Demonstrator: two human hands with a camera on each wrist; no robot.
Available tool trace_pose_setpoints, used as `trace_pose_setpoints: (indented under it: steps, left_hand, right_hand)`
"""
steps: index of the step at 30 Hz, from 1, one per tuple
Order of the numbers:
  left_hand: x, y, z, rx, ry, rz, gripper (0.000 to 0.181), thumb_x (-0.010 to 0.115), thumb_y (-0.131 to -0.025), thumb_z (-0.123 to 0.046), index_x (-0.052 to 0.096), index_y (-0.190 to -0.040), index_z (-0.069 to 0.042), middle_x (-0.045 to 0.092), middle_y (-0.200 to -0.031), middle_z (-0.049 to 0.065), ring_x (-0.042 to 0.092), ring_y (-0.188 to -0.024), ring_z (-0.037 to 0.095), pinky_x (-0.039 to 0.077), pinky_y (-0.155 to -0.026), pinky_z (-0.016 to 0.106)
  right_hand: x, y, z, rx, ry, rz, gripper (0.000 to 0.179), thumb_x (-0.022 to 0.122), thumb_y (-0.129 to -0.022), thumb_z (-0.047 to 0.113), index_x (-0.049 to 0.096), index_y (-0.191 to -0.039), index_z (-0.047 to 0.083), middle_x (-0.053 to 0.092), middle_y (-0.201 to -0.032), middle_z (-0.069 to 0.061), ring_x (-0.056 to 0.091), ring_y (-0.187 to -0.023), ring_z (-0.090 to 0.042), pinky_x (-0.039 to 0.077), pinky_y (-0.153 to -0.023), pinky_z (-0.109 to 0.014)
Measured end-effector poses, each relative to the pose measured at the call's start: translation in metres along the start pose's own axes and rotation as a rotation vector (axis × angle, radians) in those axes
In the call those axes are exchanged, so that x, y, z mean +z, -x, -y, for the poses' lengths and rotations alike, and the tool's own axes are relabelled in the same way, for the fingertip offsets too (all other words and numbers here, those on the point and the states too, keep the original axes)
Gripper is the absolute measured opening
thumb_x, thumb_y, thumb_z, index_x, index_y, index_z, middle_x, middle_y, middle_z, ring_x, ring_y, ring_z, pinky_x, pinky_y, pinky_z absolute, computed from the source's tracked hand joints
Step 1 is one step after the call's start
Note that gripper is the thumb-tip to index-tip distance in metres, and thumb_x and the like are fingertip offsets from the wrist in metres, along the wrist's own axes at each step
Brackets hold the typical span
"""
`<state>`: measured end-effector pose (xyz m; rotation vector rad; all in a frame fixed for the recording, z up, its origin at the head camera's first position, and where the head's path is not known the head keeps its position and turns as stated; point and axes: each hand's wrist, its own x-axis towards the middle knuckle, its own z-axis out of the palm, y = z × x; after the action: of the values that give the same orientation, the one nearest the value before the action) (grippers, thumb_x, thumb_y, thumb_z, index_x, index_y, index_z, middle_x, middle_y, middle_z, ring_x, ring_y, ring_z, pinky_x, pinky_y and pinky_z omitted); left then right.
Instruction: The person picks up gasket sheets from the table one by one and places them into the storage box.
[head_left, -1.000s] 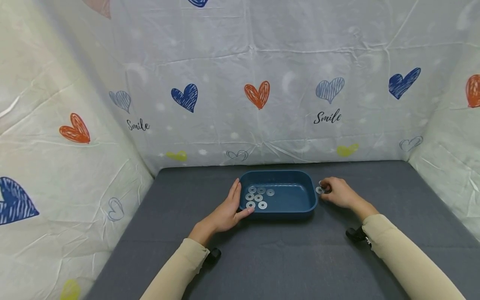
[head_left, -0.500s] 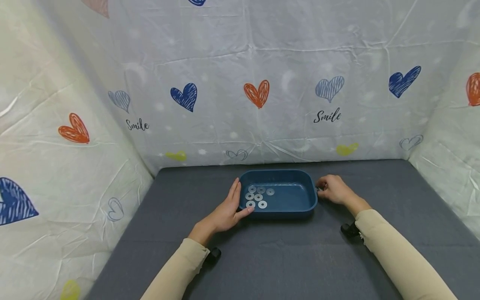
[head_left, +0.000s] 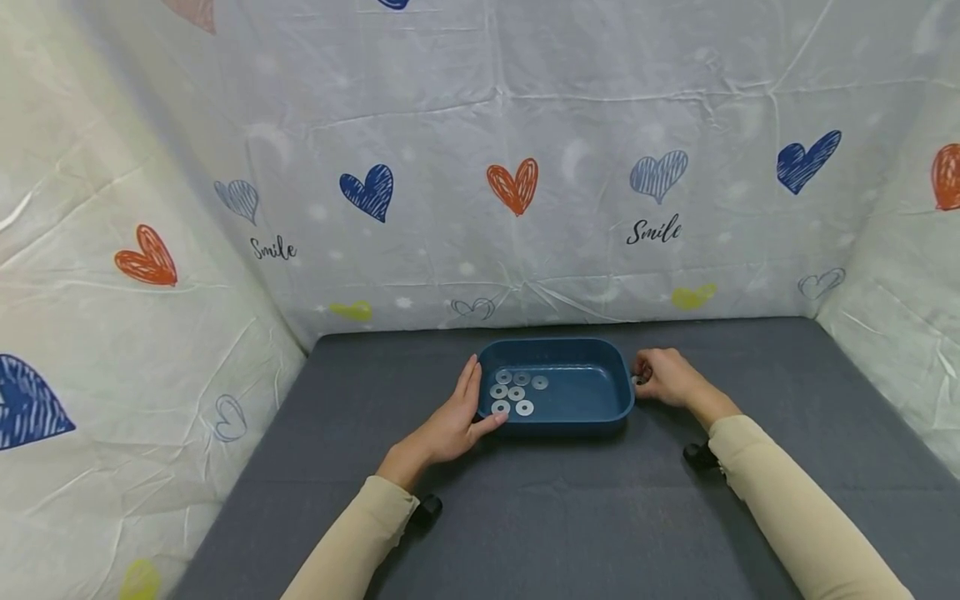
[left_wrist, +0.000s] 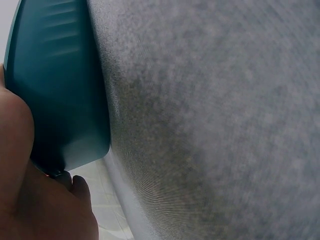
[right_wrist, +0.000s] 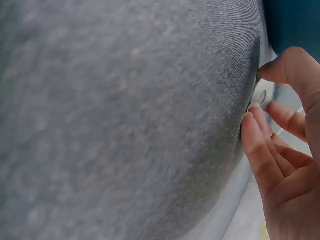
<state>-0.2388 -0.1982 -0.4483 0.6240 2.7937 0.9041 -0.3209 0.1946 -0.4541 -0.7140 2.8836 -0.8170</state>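
A dark blue rectangular tray [head_left: 558, 430] stands on the grey cloth, with several flat metal washers [head_left: 529, 408] lying toward its left end. My left hand [head_left: 442, 429] holds the tray's left front corner, thumb over the front rim and fingers along the left side. Just outside the tray's right end, my right hand [head_left: 667, 379] is down at the cloth with curled fingers. Between its thumb and fingers is a washer [right_wrist: 262, 91], tilted and partly hidden in the right wrist view. How firmly the fingertips close on it is hard to see.
A dark grey cloth [head_left: 555, 517] covers the table. White curtain [head_left: 435, 250] printed with hearts hangs right behind the table and along both sides. The tray sits near the back edge.
My right hand has moved slightly left, closer to the tray's right end, and the washer there is now mostly covered by its fingers. Left hand, tray and the washers inside stay put.
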Motion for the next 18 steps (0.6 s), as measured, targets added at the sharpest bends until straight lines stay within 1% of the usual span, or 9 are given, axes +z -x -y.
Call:
trace_pose_setpoints:
  steps: [3, 6, 11, 14, 18]
  left_hand:
    - [-0.001, 0.001, -0.002, -0.008, 0.000, 0.006, 0.100, 0.055, -0.103, -0.053, -0.007, -0.163, -0.002, -0.017, -0.170, 0.012, 0.006, -0.157, 0.032, 0.018, -0.123, 0.051]
    - [-0.002, 0.001, -0.003, -0.009, -0.001, 0.000, 0.100, 0.056, -0.103, -0.052, -0.006, -0.163, -0.002, -0.017, -0.171, 0.011, 0.006, -0.157, 0.032, 0.018, -0.123, 0.050]
    - [0.001, 0.003, -0.002, -0.003, 0.006, 0.006, 0.100, 0.056, -0.103, -0.053, -0.006, -0.163, -0.001, -0.016, -0.170, 0.014, 0.004, -0.157, 0.032, 0.018, -0.123, 0.051]
    - [0.001, 0.004, -0.002, -0.005, 0.005, 0.009, 0.100, 0.056, -0.103, -0.052, -0.006, -0.163, 0.000, -0.016, -0.170, 0.015, 0.005, -0.157, 0.033, 0.018, -0.123, 0.051]
    - [0.000, 0.002, -0.001, 0.006, 0.005, -0.010, 0.100, 0.056, -0.103, -0.052, -0.005, -0.163, 0.001, -0.016, -0.170, 0.014, 0.007, -0.157, 0.034, 0.019, -0.123, 0.052]
  right_hand:
    - [0.000, 0.003, -0.001, 0.012, -0.032, 0.007, 0.019, 0.078, -0.085, 0.016, 0.068, -0.094, 0.003, 0.068, -0.084, -0.005, 0.061, -0.075, -0.018, 0.052, -0.070, -0.039]
    - [-0.002, 0.006, -0.002, 0.008, -0.065, -0.006, 0.019, 0.077, -0.085, 0.012, 0.068, -0.098, 0.000, 0.068, -0.088, -0.007, 0.062, -0.078, -0.018, 0.053, -0.072, -0.040]
    - [-0.001, 0.019, -0.005, 0.014, -0.107, -0.051, 0.018, 0.079, -0.087, 0.008, 0.070, -0.100, -0.001, 0.068, -0.088, -0.006, 0.063, -0.077, -0.016, 0.054, -0.071, -0.036]
    - [-0.002, 0.026, -0.007, 0.003, -0.130, -0.079, 0.018, 0.080, -0.087, 0.006, 0.071, -0.101, -0.001, 0.070, -0.088, -0.006, 0.065, -0.077, -0.015, 0.055, -0.070, -0.032]
    - [-0.007, 0.034, -0.005, -0.015, -0.189, -0.129, 0.021, 0.079, -0.088, 0.005, 0.072, -0.106, -0.002, 0.072, -0.094, -0.008, 0.067, -0.080, -0.016, 0.056, -0.068, -0.030]
